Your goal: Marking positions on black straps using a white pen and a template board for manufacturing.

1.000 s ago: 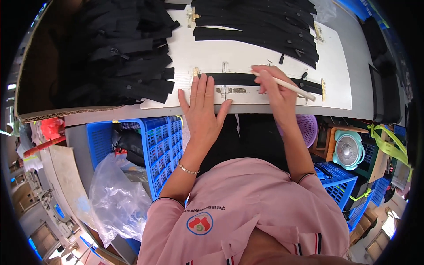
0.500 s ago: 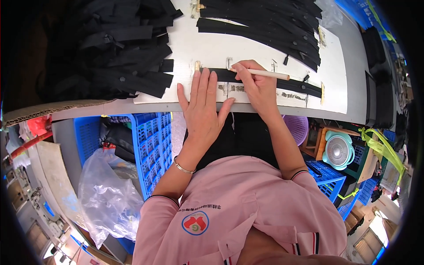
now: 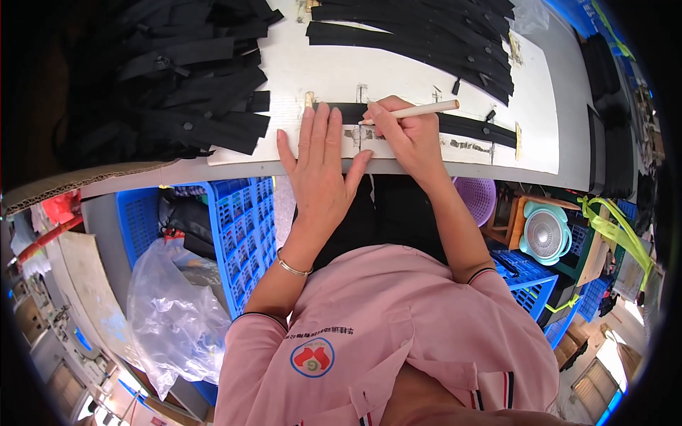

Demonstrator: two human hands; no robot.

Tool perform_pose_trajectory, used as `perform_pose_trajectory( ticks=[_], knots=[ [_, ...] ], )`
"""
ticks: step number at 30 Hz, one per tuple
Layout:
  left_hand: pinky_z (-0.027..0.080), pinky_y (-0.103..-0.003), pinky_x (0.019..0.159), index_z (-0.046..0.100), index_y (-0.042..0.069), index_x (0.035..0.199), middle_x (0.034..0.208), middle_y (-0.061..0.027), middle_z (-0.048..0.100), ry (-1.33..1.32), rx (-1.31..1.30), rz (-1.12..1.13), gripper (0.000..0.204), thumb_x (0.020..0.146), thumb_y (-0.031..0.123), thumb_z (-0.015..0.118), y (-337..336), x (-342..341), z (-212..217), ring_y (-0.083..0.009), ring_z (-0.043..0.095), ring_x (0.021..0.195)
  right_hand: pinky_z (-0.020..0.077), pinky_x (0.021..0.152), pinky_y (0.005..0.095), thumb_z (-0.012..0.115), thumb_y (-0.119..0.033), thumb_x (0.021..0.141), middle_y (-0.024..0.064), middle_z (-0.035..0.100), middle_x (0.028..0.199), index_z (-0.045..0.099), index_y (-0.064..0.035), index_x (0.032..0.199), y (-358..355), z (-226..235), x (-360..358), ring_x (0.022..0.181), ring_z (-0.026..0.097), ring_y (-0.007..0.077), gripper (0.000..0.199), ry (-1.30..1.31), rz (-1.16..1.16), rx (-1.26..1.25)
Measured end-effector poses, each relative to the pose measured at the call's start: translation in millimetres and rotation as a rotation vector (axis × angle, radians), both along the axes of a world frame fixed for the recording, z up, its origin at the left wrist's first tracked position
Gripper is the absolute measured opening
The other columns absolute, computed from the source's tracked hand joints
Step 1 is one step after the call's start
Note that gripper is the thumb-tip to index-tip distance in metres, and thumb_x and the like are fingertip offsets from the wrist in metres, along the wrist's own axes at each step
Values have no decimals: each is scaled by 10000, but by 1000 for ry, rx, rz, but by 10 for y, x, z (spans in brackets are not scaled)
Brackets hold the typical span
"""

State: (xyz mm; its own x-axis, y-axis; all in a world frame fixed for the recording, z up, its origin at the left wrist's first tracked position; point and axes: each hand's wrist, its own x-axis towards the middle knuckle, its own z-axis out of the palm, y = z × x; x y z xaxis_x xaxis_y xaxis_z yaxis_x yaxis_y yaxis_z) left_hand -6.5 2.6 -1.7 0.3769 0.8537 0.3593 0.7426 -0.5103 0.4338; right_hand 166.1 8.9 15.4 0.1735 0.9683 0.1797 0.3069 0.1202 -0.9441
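Left hand (image 3: 318,162) spread flat on a black strip (image 3: 465,128), right hand (image 3: 412,135) at its three o'clock pinching a white pen (image 3: 426,110), strip on white board (image 3: 291,78) toward one o'clock

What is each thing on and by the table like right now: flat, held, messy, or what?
Left hand: open flat, fingers on the black strip
Right hand: closed around the white pencil
White pencil: held, slanted
Black strip: lying flat
Left pile of strips: messy heap
Plastic bag: crumpled
Fan: can't tell if it's running
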Motion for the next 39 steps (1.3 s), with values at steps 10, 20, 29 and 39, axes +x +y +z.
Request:
perform_pose_trajectory(
  ticks=[10,20,29,39],
  knots=[
    [70,-592,1228,479,-11,1480,1557,-163,451,66,-62,-7,709,953,415,688,-6,-15,5,-320,331,1511,429,556,236,632,-151,994,37,675,686,737,14,906,-152,95,252,614,570,52,215,88,-126,28],
    [55,-618,1224,485,19,1496,1586,-167,436,-36,-49,-8,799,863,403,785,-18,46,59,-344,308,1528,402,568,229,614,-172,1012,13,586,641,740,12,889,-337,79,766,616,534,54,255,-40,-414,-16],
    [169,-588,1219,566,15,1412,1485,-156,531,-196,-98,-357,668,869,340,779,-104,731,150,-342,447,1417,419,564,226,631,-162,1006,20,635,670,732,24,891,-323,62,739,615,545,50,241,-9,-397,-38],
    [212,-525,1221,652,49,1348,1453,-110,578,-78,-81,-323,534,883,285,770,-103,796,101,-299,495,1378,410,565,231,612,-150,1002,6,631,675,728,19,849,-390,28,797,618,535,47,255,77,-361,7]
  ],
)
